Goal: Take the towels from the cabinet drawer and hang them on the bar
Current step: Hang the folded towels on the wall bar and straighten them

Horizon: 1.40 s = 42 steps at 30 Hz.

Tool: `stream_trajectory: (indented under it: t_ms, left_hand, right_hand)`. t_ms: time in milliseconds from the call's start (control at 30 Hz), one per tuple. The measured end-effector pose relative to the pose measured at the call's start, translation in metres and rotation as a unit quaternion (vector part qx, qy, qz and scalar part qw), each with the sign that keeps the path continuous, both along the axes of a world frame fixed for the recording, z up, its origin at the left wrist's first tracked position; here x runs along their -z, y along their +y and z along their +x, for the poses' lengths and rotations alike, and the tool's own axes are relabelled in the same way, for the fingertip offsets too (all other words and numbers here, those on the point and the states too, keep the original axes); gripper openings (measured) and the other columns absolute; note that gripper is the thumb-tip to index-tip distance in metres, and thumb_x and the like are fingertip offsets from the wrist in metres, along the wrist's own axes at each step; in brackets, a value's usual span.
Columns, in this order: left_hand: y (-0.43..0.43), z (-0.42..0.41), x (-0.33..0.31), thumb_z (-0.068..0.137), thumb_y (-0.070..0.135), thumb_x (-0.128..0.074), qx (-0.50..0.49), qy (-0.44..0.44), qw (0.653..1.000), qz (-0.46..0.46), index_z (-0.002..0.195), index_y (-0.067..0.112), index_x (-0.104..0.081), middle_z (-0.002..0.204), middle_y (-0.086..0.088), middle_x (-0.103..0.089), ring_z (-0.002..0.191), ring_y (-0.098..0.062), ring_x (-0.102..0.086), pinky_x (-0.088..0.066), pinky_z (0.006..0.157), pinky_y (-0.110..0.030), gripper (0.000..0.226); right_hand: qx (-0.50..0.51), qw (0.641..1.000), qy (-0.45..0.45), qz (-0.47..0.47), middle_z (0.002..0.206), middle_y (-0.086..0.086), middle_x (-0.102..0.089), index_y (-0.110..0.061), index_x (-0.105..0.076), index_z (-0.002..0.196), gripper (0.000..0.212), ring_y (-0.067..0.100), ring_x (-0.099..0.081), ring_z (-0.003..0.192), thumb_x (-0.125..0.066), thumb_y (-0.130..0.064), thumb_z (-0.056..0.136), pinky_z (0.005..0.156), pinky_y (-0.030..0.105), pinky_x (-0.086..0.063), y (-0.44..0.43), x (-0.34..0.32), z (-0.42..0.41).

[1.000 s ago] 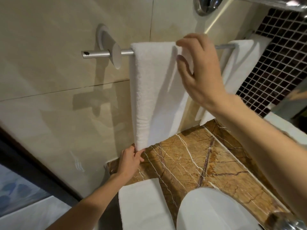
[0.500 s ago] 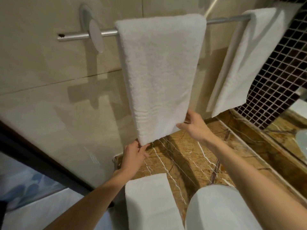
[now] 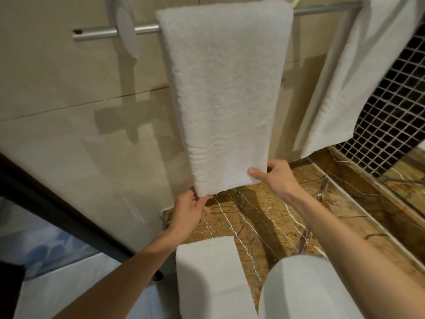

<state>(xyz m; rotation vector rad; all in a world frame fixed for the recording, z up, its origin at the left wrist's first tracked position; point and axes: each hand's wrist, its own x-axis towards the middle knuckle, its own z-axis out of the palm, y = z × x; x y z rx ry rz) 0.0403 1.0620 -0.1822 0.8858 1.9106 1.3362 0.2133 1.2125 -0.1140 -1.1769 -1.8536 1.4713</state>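
The thick white terry towel (image 3: 225, 95) is seen draped over the brushed metal wall bar (image 3: 101, 33), hanging flat against the beige tiles, and its bottom hem is held at both corners. The lower left corner is pinched by the left hand (image 3: 188, 210), fingers curled at the edge. The lower right corner is clamped by the right hand (image 3: 276, 178), thumb laid on the front face and fingers tucked behind. The step in hand is judged to be the squaring-up of this towel. It would be done well if both corners were drawn down together with a light, even pull, so that the hem is brought level and the cloth is not dragged sideways off the bar. The hem is seen lower at the left than at the right, though some of that slant may be owed to the tilted wide-angle view. A gap should be left from the second white towel (image 3: 345, 84) hung farther right on the same bar. A folded white towel (image 3: 211, 272) is lying on the brown veined marble counter (image 3: 264, 215) below, so more hanging is judged to remain.
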Motion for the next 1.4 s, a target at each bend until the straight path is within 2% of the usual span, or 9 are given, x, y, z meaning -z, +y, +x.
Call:
stream_trajectory:
  t_ms: [100, 267, 500, 700, 867, 1033, 1200, 1300, 1400]
  left_hand:
    - [-0.001, 0.004, -0.001, 0.093, 0.015, -0.058, -0.004, -0.011, 1.000, 0.023, 0.112, 0.021, -0.055, 0.097, 0.006, -0.071, 0.059, -0.007, -0.066, -0.050, 0.054, -0.027, 0.020]
    - [-0.008, 0.016, -0.006, 0.090, 0.016, -0.063, -0.066, -0.029, 0.995, 0.067, 0.105, 0.023, -0.040, 0.099, 0.002, -0.065, 0.058, -0.007, -0.065, -0.050, 0.055, -0.023, 0.028]
    - [-0.016, 0.022, -0.004, 0.089, 0.016, -0.064, -0.084, -0.036, 0.991, 0.099, 0.094, 0.029, -0.050, 0.094, -0.006, -0.063, 0.060, -0.013, -0.064, -0.049, 0.055, -0.028, 0.020]
    - [-0.019, 0.027, -0.003, 0.087, 0.019, -0.067, -0.083, -0.044, 0.992, 0.083, 0.087, 0.022, -0.060, 0.067, 0.002, -0.066, 0.059, -0.013, -0.065, -0.050, 0.056, -0.054, 0.008]
    - [-0.019, 0.028, -0.007, 0.089, 0.017, -0.065, -0.088, -0.051, 0.992, 0.077, 0.084, 0.019, -0.058, 0.058, 0.001, -0.063, 0.054, -0.014, -0.060, -0.045, 0.054, -0.043, 0.009]
    - [-0.018, 0.026, -0.007, 0.088, 0.012, -0.065, -0.091, -0.051, 0.991, 0.078, 0.086, 0.012, -0.056, 0.069, -0.013, -0.062, 0.047, -0.009, -0.057, -0.046, 0.050, -0.032, 0.010]
    - [-0.017, 0.025, -0.010, 0.088, 0.011, -0.066, -0.086, -0.079, 0.990, 0.084, 0.101, 0.021, -0.047, 0.082, -0.010, -0.066, 0.050, -0.011, -0.058, -0.046, 0.049, -0.026, 0.025]
    - [-0.017, 0.022, -0.011, 0.089, 0.013, -0.064, -0.065, -0.074, 0.993, 0.067, 0.117, 0.021, -0.047, 0.090, -0.004, -0.068, 0.053, -0.010, -0.060, -0.046, 0.049, -0.022, 0.033]
    - [-0.016, 0.018, -0.010, 0.089, 0.014, -0.065, -0.037, -0.034, 0.998, 0.044, 0.111, 0.017, -0.062, 0.091, 0.002, -0.070, 0.056, -0.007, -0.061, -0.048, 0.053, -0.026, 0.023]
  right_hand:
    - [0.013, 0.999, 0.027, -0.021, 0.089, -0.009, -0.072, -0.015, -0.071, 0.093, 0.011, 0.001, -0.069, 0.079, -0.072, -0.017, 0.082, 0.069, 0.015, -0.052, -0.001, 0.002, 0.004]
    - [-0.016, 0.995, 0.056, -0.078, 0.098, 0.004, -0.072, -0.011, -0.068, 0.092, 0.007, 0.016, -0.071, 0.085, -0.063, -0.014, 0.090, 0.074, 0.023, -0.058, -0.002, 0.007, 0.013]
    - [-0.046, 0.987, 0.102, -0.116, 0.110, 0.005, -0.072, -0.003, -0.065, 0.113, 0.026, 0.020, -0.069, 0.099, -0.060, -0.014, 0.090, 0.081, 0.028, -0.057, -0.009, 0.019, 0.031]
    - [0.039, 0.968, 0.146, -0.202, 0.109, 0.016, -0.069, 0.006, -0.063, 0.109, 0.046, 0.027, -0.069, 0.093, -0.070, -0.014, 0.069, 0.072, 0.028, -0.056, -0.009, 0.025, 0.038]
    - [-0.001, 0.953, 0.199, -0.229, 0.109, 0.019, -0.066, 0.011, -0.062, 0.102, 0.033, 0.025, -0.064, 0.094, -0.064, -0.013, 0.080, 0.076, 0.029, -0.055, -0.012, 0.027, 0.044]
    - [-0.009, 0.929, 0.244, -0.276, 0.093, 0.017, -0.058, 0.002, -0.060, 0.076, 0.012, 0.023, -0.060, 0.086, -0.057, -0.005, 0.085, 0.079, 0.029, -0.057, -0.011, 0.033, 0.046]
    - [0.048, 0.924, 0.252, -0.283, 0.117, 0.027, -0.059, 0.013, -0.061, 0.109, 0.031, 0.026, -0.061, 0.094, -0.058, 0.009, 0.078, 0.079, 0.027, -0.058, -0.010, 0.034, 0.039]
    - [0.069, 0.935, 0.229, -0.262, 0.121, 0.026, -0.060, 0.011, -0.062, 0.109, 0.028, 0.029, -0.061, 0.100, -0.056, 0.014, 0.082, 0.077, 0.026, -0.057, -0.009, 0.033, 0.037]
    - [0.103, 0.945, 0.198, -0.239, 0.118, 0.022, -0.063, 0.008, -0.063, 0.112, 0.030, 0.029, -0.063, 0.102, -0.058, 0.012, 0.082, 0.079, 0.028, -0.056, -0.008, 0.033, 0.035]
